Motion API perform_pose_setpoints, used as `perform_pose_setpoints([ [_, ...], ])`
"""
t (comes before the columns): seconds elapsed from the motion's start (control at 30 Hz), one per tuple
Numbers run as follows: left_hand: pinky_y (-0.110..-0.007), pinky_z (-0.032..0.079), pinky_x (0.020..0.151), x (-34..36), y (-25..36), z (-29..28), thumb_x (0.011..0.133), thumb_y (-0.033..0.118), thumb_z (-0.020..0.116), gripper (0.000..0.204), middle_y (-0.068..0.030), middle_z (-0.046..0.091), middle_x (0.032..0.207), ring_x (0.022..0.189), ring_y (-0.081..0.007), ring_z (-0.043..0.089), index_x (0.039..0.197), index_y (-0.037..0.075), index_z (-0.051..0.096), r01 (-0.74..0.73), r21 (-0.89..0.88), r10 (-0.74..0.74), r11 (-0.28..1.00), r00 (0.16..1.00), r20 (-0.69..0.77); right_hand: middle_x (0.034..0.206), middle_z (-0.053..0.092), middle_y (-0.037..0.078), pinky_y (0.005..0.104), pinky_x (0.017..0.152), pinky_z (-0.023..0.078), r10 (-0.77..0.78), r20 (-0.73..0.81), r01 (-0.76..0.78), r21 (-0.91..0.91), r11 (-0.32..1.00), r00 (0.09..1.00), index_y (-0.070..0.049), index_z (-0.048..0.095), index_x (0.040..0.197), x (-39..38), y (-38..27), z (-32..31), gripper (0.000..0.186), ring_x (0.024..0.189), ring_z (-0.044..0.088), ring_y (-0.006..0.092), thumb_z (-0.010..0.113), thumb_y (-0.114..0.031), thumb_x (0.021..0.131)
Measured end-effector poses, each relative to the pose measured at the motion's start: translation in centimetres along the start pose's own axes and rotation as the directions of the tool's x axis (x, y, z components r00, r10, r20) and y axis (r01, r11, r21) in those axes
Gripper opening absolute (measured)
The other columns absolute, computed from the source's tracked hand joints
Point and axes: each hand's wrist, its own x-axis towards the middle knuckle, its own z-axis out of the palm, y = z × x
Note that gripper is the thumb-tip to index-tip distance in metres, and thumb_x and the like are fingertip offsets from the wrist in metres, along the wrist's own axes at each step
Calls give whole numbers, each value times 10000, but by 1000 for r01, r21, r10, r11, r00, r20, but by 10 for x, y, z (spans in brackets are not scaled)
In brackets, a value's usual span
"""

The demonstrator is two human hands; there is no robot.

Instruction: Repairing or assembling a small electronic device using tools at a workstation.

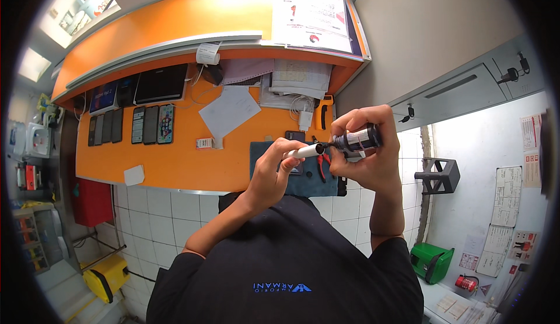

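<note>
My left hand (270, 173) grips a white cylindrical tube (303, 152), its open dark end toward the right. My right hand (373, 163) holds a small dark bottle (356, 140) with a pale label, its dark tip at the mouth of the tube. Both hands are above a blue-grey mat (312, 188) at the right end of the orange desk (163, 160). Red-handled pliers (322, 169) lie on the mat, partly under the hands, beside a dark phone (294, 134), which is partly hidden.
Several phones (152, 124) line the desk's left, with a laptop (160, 85) behind. Papers (228, 114), a white charger (305, 117) and a shelf (163, 20) sit further back. A grey cabinet (453, 90), dark stand (438, 176), green box (430, 262) and yellow box (105, 277) surround the desk.
</note>
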Motion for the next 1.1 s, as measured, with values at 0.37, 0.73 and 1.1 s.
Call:
perform_pose_setpoints([
  [0.37, -308, 552, 767, 0, -1, 0, 991, 25, 555, 182, -114, 602, 944, 851, -194, 680, 1173, 32, 561, -7, -3, 7, 1000, 1000, -2, 865, 640, 65, 256, 727, 561, -15, -15, 15, 8, 1000, 1000, -105, 435, 1057, -2, 6, -1, 528, 820, 694, 115, 756, 56, 671],
  [0.73, -319, 549, 754, -1, -4, 1, 1002, 90, 565, 184, -113, 609, 950, 851, -192, 676, 1179, 41, 561, -20, -2, 20, 1000, 1000, -10, 944, 576, 71, 277, 759, 561, 123, 11, -123, 212, 969, 992, -94, 405, 1089, -8, 12, 3, 555, 892, 655, 121, 721, 108, 680],
  [1.1, -323, 539, 742, -9, -8, -5, 991, 73, 579, 187, -114, 613, 954, 829, -193, 659, 1175, 46, 565, 18, 18, -17, 1000, 1000, -8, 994, 576, 132, 319, 786, 536, 304, 38, -254, 653, 714, 952, -86, 366, 1160, -30, 36, 26, 486, 868, 607, 155, 621, 78, 781],
])
